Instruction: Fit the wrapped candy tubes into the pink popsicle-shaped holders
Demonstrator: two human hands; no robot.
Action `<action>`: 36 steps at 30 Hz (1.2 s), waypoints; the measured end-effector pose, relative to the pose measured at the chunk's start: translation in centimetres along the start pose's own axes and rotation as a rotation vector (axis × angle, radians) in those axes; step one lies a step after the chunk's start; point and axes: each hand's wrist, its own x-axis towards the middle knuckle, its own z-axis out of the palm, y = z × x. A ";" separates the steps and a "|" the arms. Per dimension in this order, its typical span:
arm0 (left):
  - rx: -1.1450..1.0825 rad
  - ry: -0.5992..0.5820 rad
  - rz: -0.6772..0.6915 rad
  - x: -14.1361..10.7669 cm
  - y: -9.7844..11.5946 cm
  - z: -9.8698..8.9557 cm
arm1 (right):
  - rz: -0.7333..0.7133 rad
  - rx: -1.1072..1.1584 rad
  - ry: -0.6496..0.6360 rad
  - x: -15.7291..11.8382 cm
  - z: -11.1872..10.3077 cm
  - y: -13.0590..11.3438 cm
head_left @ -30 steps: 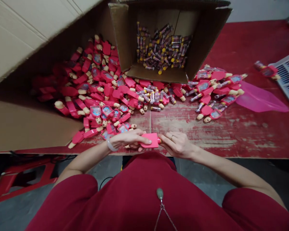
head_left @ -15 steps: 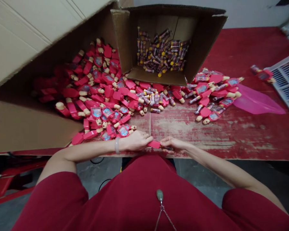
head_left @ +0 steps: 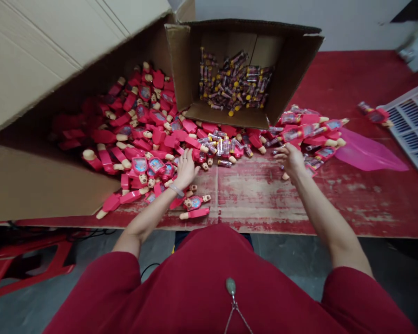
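Spread over a pile of red toy pieces (head_left: 156,137) with beige knobs is my left hand (head_left: 186,170), its fingers apart at the pile's right edge. My right hand (head_left: 290,160) has its fingers apart beside the smaller heap of red pieces joined with clear tubes (head_left: 292,134); nothing shows in its grasp. Between the hands lie loose clear tubes (head_left: 225,146) with yellow ends. One red piece (head_left: 199,212) rests near the table's front edge, below my left hand.
A large cardboard box (head_left: 38,181) lies open at the left. Behind the pile, a smaller box (head_left: 226,115) holds many tubes. Right of the heap are a pink sheet (head_left: 369,150) and a white crate (head_left: 409,116) on the red table (head_left: 341,83).
Both hands have parted from the front edge, where they held a red piece and a tube. My left hand moved up to the pile, my right toward the heap. Several red pieces shifted near the front edge.
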 end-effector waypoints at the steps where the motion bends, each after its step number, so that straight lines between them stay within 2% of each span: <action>1: 0.007 -0.017 -0.024 0.7 -0.2 0.0 | -0.053 -0.092 -0.035 -0.2 1.5 0.3; 4: 0.032 -0.045 -0.050 2.2 -0.1 -0.1 | -0.297 -0.562 -0.266 -2.6 8.4 2.7; 5: 0.036 -0.041 -0.045 2.4 0.0 -0.2 | -0.395 -0.740 -0.305 -3.6 10.8 3.7; 7: 0.013 -0.025 -0.021 2.5 0.1 -0.6 | -0.498 -1.044 -0.314 -5.0 14.7 5.1; 8: -0.025 -0.016 -0.001 2.2 0.2 -0.9 | -0.513 -1.158 -0.300 -5.5 16.0 5.6; 10: -0.156 0.011 0.028 1.4 0.4 -1.6 | -0.504 -1.297 -0.285 -5.9 17.0 6.3; 12: -0.349 0.041 0.016 0.2 0.9 -2.2 | -0.483 -1.315 -0.316 -6.1 16.3 6.6; 14: -0.576 0.015 -0.041 -1.1 1.8 -2.7 | -0.423 -1.220 -0.378 -6.6 14.5 6.9; 16: -0.793 -0.138 -0.096 -2.2 2.9 -3.1 | -0.363 -1.072 -0.435 -7.6 12.2 6.9; 18: -0.929 -0.408 -0.106 -2.9 4.0 -3.5 | -0.390 -0.937 -0.480 -9.0 10.2 6.5; 20: -0.969 -0.681 -0.080 -3.2 4.7 -4.0 | -0.504 -0.848 -0.567 -10.6 8.7 5.7; 22: -0.931 -0.858 -0.047 -3.2 5.2 -4.8 | -0.635 -0.805 -0.681 -12.1 8.0 4.8; 24: -0.850 -0.947 -0.037 -3.1 5.4 -5.7 | -0.742 -0.833 -0.752 -13.3 7.7 4.1; 27: -0.759 -1.040 -0.047 -3.2 5.6 -7.0 | -0.902 -0.946 -0.758 -14.5 7.9 3.4; 31: -0.871 -1.180 -0.156 -4.6 5.8 -8.2 | -1.229 -1.001 -0.745 -15.8 8.3 2.7; 34: -0.984 -1.402 -0.247 -5.7 5.9 -8.5 | -1.425 -0.984 -0.788 -16.8 8.2 1.9; 36: -1.036 -1.523 -0.275 -6.3 5.8 -8.6 | -1.492 -0.957 -0.818 -17.6 7.9 1.5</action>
